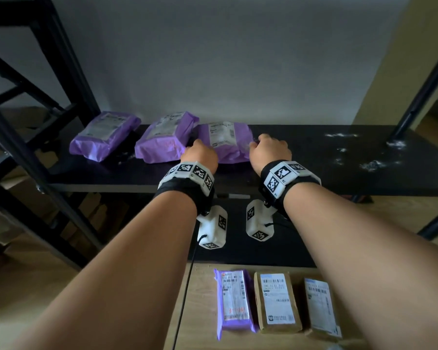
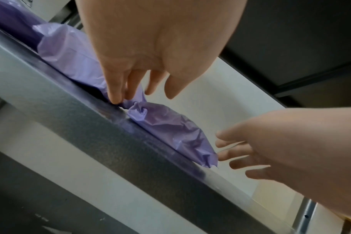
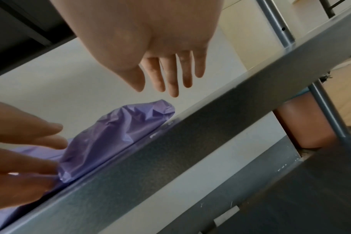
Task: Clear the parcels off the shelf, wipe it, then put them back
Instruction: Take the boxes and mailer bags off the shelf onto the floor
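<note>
Three purple plastic parcels lie on the black shelf [image 1: 314, 173]. My hands flank the rightmost purple parcel [image 1: 225, 140] [image 2: 170, 126] [image 3: 120, 131]. My left hand [image 1: 200, 154] [image 2: 146, 91] [image 3: 50, 150] has straight fingers touching the parcel's crumpled left end, down at the shelf surface. At the parcel's right end my right hand [image 1: 268, 150] [image 2: 230, 153] [image 3: 166, 85] has its fingers spread and straight, a little apart from the plastic. Neither hand grips anything.
Two more purple parcels [image 1: 104, 135] [image 1: 165, 140] lie to the left. White dust [image 1: 374, 164] speckles the shelf's right part. On the floor below lie a purple parcel [image 1: 234, 301] and two brown boxes [image 1: 277, 303] [image 1: 320, 309]. Black posts [image 1: 420, 97] frame the shelf.
</note>
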`<state>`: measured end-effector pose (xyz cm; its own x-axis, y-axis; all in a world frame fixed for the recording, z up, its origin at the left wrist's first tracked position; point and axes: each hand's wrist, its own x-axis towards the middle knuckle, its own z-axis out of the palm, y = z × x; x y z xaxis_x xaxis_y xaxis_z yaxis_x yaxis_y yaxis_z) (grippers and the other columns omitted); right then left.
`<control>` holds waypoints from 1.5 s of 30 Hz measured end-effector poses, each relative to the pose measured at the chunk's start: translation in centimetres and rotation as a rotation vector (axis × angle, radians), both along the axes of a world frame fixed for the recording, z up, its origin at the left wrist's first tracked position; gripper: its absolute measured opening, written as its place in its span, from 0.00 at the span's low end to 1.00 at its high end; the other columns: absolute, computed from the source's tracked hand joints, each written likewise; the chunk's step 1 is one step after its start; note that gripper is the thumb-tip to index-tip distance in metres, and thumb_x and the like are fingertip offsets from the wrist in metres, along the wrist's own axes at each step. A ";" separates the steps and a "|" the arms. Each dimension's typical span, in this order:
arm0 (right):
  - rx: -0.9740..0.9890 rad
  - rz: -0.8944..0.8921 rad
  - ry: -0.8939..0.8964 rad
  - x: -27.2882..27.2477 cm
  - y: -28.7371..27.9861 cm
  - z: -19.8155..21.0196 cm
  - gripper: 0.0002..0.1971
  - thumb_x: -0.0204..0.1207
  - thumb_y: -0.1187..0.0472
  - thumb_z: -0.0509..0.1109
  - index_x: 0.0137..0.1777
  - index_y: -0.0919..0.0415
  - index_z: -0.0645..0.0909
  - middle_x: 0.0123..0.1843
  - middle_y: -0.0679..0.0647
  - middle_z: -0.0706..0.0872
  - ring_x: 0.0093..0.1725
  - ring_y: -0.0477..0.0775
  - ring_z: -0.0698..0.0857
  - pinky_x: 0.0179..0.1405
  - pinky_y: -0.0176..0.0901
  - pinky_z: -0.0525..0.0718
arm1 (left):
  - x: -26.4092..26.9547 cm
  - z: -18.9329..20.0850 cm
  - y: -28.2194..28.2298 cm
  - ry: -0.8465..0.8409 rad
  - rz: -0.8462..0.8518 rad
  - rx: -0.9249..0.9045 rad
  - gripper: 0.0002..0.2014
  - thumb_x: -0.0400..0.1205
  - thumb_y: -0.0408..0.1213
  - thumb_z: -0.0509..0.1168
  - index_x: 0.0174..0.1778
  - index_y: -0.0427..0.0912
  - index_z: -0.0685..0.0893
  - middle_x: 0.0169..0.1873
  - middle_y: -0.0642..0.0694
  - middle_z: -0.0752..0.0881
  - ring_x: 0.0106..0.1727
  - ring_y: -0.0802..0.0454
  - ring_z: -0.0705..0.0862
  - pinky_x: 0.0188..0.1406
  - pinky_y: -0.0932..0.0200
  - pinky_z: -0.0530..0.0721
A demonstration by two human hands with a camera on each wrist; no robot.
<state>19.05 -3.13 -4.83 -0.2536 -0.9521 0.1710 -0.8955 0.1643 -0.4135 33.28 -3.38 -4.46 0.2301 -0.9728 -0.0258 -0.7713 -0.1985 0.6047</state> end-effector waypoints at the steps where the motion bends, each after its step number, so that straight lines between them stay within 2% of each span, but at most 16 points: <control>1: 0.017 -0.003 0.005 0.0 -0.6 0.0 0.21 0.85 0.51 0.53 0.69 0.62 0.76 0.65 0.61 0.83 0.67 0.64 0.76 0.63 0.54 0.74 | -0.1 0.1 -0.4 -0.005 0.022 0.000 0.21 0.88 0.40 0.52 0.72 0.33 0.72 0.69 0.32 0.78 0.71 0.33 0.76 0.70 0.47 0.73; 3: 0.039 0.004 0.008 0.1 -1.0 -0.1 0.21 0.84 0.51 0.52 0.66 0.62 0.78 0.63 0.61 0.84 0.66 0.65 0.76 0.63 0.53 0.73 | -0.3 0.1 -0.4 -0.018 0.074 0.017 0.23 0.89 0.44 0.49 0.75 0.34 0.70 0.71 0.33 0.76 0.73 0.34 0.74 0.74 0.46 0.68; 5: 0.040 0.019 0.019 0.4 -1.5 -0.5 0.19 0.84 0.53 0.53 0.63 0.62 0.80 0.61 0.62 0.85 0.65 0.65 0.77 0.60 0.52 0.74 | -0.4 -0.2 -0.8 0.002 0.098 -0.011 0.22 0.89 0.42 0.48 0.75 0.35 0.70 0.71 0.33 0.76 0.73 0.34 0.74 0.74 0.45 0.68; 8: 0.013 0.024 0.019 0.5 -1.5 -1.1 0.18 0.82 0.53 0.56 0.60 0.62 0.81 0.59 0.62 0.86 0.64 0.66 0.77 0.58 0.52 0.75 | -0.1 -0.5 -1.2 -0.029 0.080 -0.005 0.22 0.87 0.45 0.52 0.70 0.34 0.75 0.66 0.31 0.80 0.68 0.33 0.78 0.65 0.47 0.76; 12: -0.030 0.014 -0.054 0.2 -1.2 -1.3 0.16 0.80 0.53 0.59 0.61 0.60 0.82 0.59 0.60 0.86 0.64 0.65 0.77 0.60 0.52 0.75 | 0.5 -0.8 -1.6 0.070 0.071 -0.007 0.21 0.83 0.45 0.60 0.67 0.35 0.77 0.62 0.34 0.83 0.63 0.34 0.81 0.52 0.54 0.76; 16: -0.093 -0.022 -0.222 0.1 -0.4 -1.1 0.15 0.79 0.55 0.61 0.61 0.59 0.81 0.59 0.58 0.85 0.63 0.62 0.81 0.62 0.55 0.80 | 0.9 -0.7 -1.0 0.169 0.043 -0.075 0.21 0.78 0.42 0.65 0.66 0.38 0.79 0.58 0.37 0.86 0.57 0.39 0.83 0.50 0.56 0.77; 18: -0.138 -0.032 -0.292 0.1 0.3 -0.9 0.13 0.79 0.58 0.62 0.61 0.60 0.79 0.60 0.58 0.83 0.60 0.61 0.82 0.59 0.53 0.82 | 1.0 -0.4 -0.3 0.226 0.023 -0.093 0.21 0.78 0.40 0.66 0.67 0.39 0.79 0.57 0.41 0.86 0.49 0.45 0.82 0.46 0.59 0.76; 20: -0.175 -0.034 -0.346 0.1 1.2 -0.5 0.12 0.79 0.61 0.63 0.60 0.62 0.77 0.61 0.59 0.80 0.56 0.60 0.83 0.51 0.46 0.81 | 1.2 -0.2 0.5 0.273 0.004 -0.113 0.23 0.78 0.37 0.67 0.69 0.40 0.77 0.55 0.44 0.86 0.44 0.50 0.80 0.39 0.64 0.75; 23: -0.219 -0.042 -0.389 0.6 2.7 0.0 0.12 0.79 0.62 0.64 0.61 0.63 0.73 0.63 0.60 0.76 0.49 0.62 0.84 0.41 0.44 0.77 | 1.5 0.1 2.2 0.315 -0.009 -0.129 0.22 0.75 0.31 0.68 0.67 0.42 0.79 0.50 0.47 0.87 0.39 0.53 0.83 0.28 0.68 0.72; 27: -0.263 -0.058 -0.409 1.6 5.4 0.0 0.14 0.79 0.64 0.64 0.63 0.62 0.71 0.66 0.60 0.75 0.48 0.64 0.84 0.37 0.43 0.74 | 2.4 -0.1 5.2 0.353 0.015 -0.157 0.19 0.70 0.29 0.69 0.58 0.42 0.83 0.46 0.47 0.88 0.46 0.48 0.86 0.40 0.61 0.81; 32: -0.289 -0.041 -0.383 2.8 9.5 -1.5 0.15 0.77 0.65 0.63 0.64 0.62 0.72 0.66 0.59 0.75 0.49 0.63 0.84 0.37 0.44 0.73 | 4.1 -1.9 9.0 0.427 0.022 -0.109 0.25 0.56 0.32 0.73 0.52 0.46 0.87 0.45 0.50 0.90 0.48 0.49 0.89 0.54 0.53 0.87; 34: -0.272 -0.028 -0.380 3.3 11.0 -2.6 0.15 0.77 0.64 0.63 0.63 0.61 0.72 0.65 0.58 0.76 0.48 0.62 0.85 0.37 0.46 0.76 | 5.0 -3.0 10.5 0.455 0.045 -0.100 0.26 0.53 0.32 0.73 0.50 0.45 0.86 0.43 0.49 0.91 0.47 0.48 0.90 0.54 0.50 0.88; 36: -0.254 -0.021 -0.365 3.7 12.4 -4.0 0.14 0.76 0.63 0.63 0.61 0.60 0.71 0.62 0.57 0.77 0.46 0.61 0.84 0.36 0.49 0.80 | 5.9 -4.3 12.0 0.465 0.064 -0.076 0.24 0.57 0.28 0.74 0.50 0.45 0.86 0.45 0.49 0.90 0.48 0.49 0.89 0.54 0.53 0.87; 39: -0.204 0.001 -0.331 4.1 14.1 -6.4 0.10 0.77 0.63 0.64 0.57 0.61 0.71 0.58 0.56 0.79 0.40 0.56 0.80 0.31 0.43 0.74 | 7.1 -6.7 13.8 0.449 0.087 -0.019 0.22 0.60 0.28 0.74 0.51 0.45 0.88 0.43 0.50 0.90 0.49 0.50 0.88 0.54 0.55 0.87; 41: -0.155 0.018 -0.316 4.5 15.1 -8.2 0.10 0.76 0.62 0.63 0.56 0.61 0.72 0.56 0.56 0.80 0.40 0.55 0.78 0.34 0.43 0.72 | 7.5 -8.6 14.9 0.438 0.116 0.035 0.21 0.63 0.30 0.73 0.52 0.45 0.87 0.44 0.48 0.90 0.48 0.48 0.88 0.53 0.54 0.88; 45: -0.044 0.064 -0.276 5.3 16.1 -12.3 0.10 0.74 0.63 0.63 0.55 0.63 0.73 0.52 0.58 0.82 0.44 0.60 0.79 0.37 0.44 0.71 | 8.5 -12.6 16.2 0.450 0.179 0.117 0.17 0.68 0.33 0.69 0.53 0.44 0.87 0.40 0.46 0.89 0.43 0.47 0.88 0.46 0.55 0.87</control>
<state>24.36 12.99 -17.14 -0.2360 -0.9608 0.1458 -0.7560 0.0873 -0.6487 41.75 12.82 -17.02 0.3346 -0.9036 -0.2674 -0.3866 -0.3904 0.8355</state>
